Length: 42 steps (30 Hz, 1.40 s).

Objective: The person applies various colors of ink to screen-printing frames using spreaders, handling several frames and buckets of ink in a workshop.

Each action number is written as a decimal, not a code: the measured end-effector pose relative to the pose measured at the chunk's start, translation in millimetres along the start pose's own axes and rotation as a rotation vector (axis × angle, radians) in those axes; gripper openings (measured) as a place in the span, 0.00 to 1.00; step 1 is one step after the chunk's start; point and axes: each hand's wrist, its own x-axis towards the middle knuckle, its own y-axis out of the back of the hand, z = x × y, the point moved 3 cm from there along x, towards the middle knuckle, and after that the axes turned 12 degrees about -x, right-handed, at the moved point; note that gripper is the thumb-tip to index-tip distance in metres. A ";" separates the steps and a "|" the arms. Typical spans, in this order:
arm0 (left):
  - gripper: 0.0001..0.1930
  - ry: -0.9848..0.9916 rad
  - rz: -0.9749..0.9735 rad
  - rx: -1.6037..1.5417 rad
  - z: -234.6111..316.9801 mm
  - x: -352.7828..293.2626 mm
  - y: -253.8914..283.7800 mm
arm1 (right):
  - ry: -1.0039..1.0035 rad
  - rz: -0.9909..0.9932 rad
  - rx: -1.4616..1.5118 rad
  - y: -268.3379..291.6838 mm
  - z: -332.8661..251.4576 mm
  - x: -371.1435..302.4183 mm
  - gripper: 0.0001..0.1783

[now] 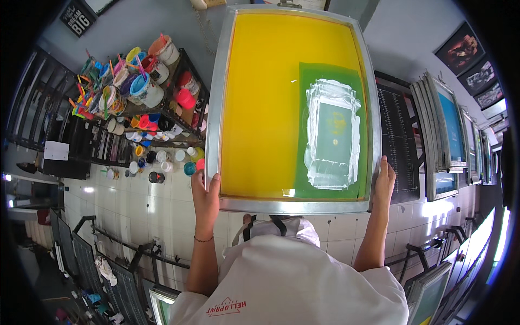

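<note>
A room with a grey wall point(146, 24) is surrounding the person, and a pale tiled floor point(179, 216) is stretching beneath, catching bright glare toward the right. The person's white shirt point(303, 271) is filling the lower middle of the view. A large metal-edged screen frame point(292, 207) is lying directly before the person, its near edge just beyond the shirt; whether its far end is resting on anything is hard to tell. Yellow mesh point(265, 108) is covering most of its surface. At the left, a dark shelf unit point(173, 76) is standing against the wall, while framed screens point(449, 124) are leaning in a row at the right. Between them and the held frame, a black gridded board point(398, 141) is showing. On the mesh, a green panel point(330, 70) is occupying the right side, and an uneven white border point(325, 89) is ringing its grey-green centre. The left hand point(205, 189) is gripping the frame's near left corner, thumb along the metal; the right hand point(384, 181) is closing around the right edge near the other corner. Colourful tubs point(147, 91) are crowding the shelves, and smaller jars point(156, 177) are standing on the floor below. A thin dark bracelet point(203, 239) is circling the left wrist.
</note>
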 end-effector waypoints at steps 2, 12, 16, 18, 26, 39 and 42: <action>0.23 0.016 0.028 -0.012 -2.7 -2.4 1.2 | 0.028 -0.043 0.018 -4.3 -0.7 2.9 0.34; 0.21 0.037 0.081 0.087 7.3 -9.0 -3.5 | 0.074 -0.023 -0.104 -4.9 1.3 4.5 0.27; 0.21 0.004 0.098 0.127 6.8 -12.0 1.2 | 0.014 -0.067 -0.206 4.2 -1.6 1.8 0.29; 0.21 0.055 0.134 0.138 1.4 -9.2 6.7 | -0.047 -0.101 -0.154 5.6 0.4 -0.8 0.32; 0.24 0.146 0.255 -0.066 -4.9 -7.0 10.1 | -0.051 -0.108 0.032 -2.6 14.9 -1.2 0.27; 0.12 -0.110 0.262 -0.080 -15.4 -16.1 13.4 | 0.157 0.089 -0.138 23.6 -9.9 2.5 0.26; 0.13 -0.105 0.357 0.081 -43.0 -23.6 49.0 | 0.161 -0.025 0.041 11.7 -56.3 -9.0 0.25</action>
